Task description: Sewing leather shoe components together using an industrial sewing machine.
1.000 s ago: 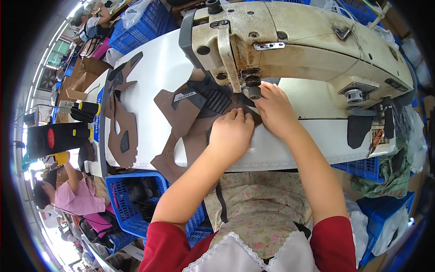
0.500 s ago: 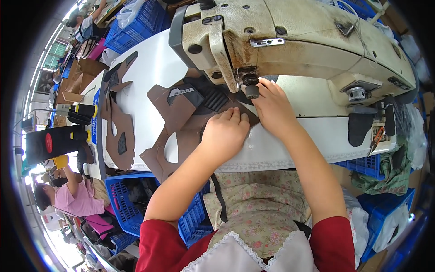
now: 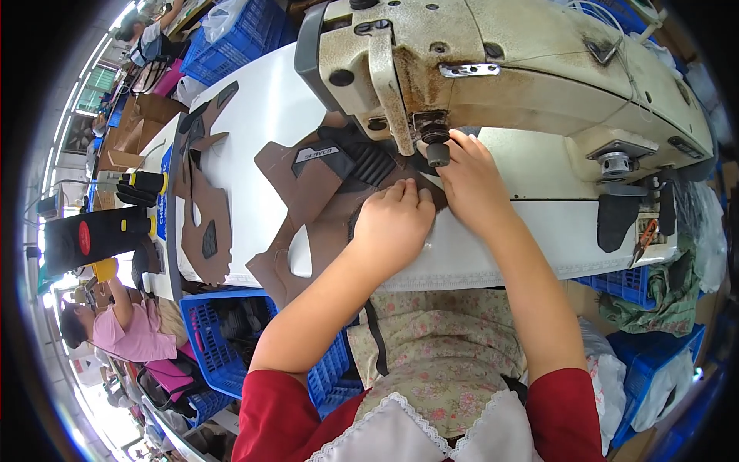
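Observation:
A brown shoe upper (image 3: 308,189), with a black ribbed panel and a dark patch bearing light lettering, lies on the white sewing table. My left hand (image 3: 392,223) presses on its near right part, fingers bent and close together. Beside the needle area my right hand (image 3: 471,179) holds the right end of the upper; its fingertips are partly hidden behind the machine's foot column. Over both hands stands the cream sewing machine (image 3: 531,85), stained with rust-coloured marks. Its lever and needle bar come down just left of my right fingers.
Another brown upper (image 3: 204,246) lies at the table's left. Dark scraps (image 3: 618,222) and orange-handled snips (image 3: 645,240) sit at the right end. A blue crate (image 3: 219,339) stands below the table edge. Other people, one in a pink shirt (image 3: 138,331), work at far left.
The whole view has shifted slightly, so machine, upper and hands appear a little farther right. Both hands keep nearly the same place on the upper.

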Demonstrator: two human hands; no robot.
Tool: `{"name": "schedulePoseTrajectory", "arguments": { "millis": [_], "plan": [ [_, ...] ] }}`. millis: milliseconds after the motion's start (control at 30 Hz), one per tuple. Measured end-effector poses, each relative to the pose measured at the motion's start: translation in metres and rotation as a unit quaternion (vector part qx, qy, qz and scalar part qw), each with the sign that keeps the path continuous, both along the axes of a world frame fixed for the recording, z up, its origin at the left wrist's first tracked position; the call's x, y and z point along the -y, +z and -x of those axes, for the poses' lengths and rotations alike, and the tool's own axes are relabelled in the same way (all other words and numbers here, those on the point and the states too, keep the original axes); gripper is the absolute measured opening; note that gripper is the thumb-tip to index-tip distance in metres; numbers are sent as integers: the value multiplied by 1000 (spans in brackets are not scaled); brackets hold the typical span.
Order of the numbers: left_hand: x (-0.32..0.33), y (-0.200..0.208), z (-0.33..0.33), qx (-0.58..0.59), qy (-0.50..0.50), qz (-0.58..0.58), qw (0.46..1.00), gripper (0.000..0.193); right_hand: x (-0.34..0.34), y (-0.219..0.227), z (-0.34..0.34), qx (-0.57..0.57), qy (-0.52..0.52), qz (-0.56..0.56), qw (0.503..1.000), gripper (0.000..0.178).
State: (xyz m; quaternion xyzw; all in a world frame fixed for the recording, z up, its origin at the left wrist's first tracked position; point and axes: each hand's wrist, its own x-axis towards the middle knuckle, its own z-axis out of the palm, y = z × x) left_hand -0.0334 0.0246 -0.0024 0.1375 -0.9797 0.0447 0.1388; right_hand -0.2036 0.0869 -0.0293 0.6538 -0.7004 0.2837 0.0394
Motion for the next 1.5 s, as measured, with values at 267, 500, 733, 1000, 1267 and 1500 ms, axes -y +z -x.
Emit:
{"name": "schedulePoseTrajectory", "arguments": {
  "millis": [267,500,733,1000,1267,1500],
  "plan": [
    [0,-3,-1,8,-2,18,1000,35,1,-1,2,-40,-15,-13,999,31],
    [1,-5,3,-7,-13,21,1000,37,2,0,7,-48,-5,-17,999,28],
    [6,-9,12,-11,-1,33,999,35,12,4,19,-49,14,-20,998,26],
    [14,-5,21,-17,5,7,1000,27,19,0,26,-40,9,-24,999,25],
    [18,-3,24,-23,9,-2,1000,18,23,-4,26,-34,-8,-36,999,22],
    [18,-5,26,-41,8,-2,999,13,24,-6,26,-40,-12,-33,999,21]
  ]
}}
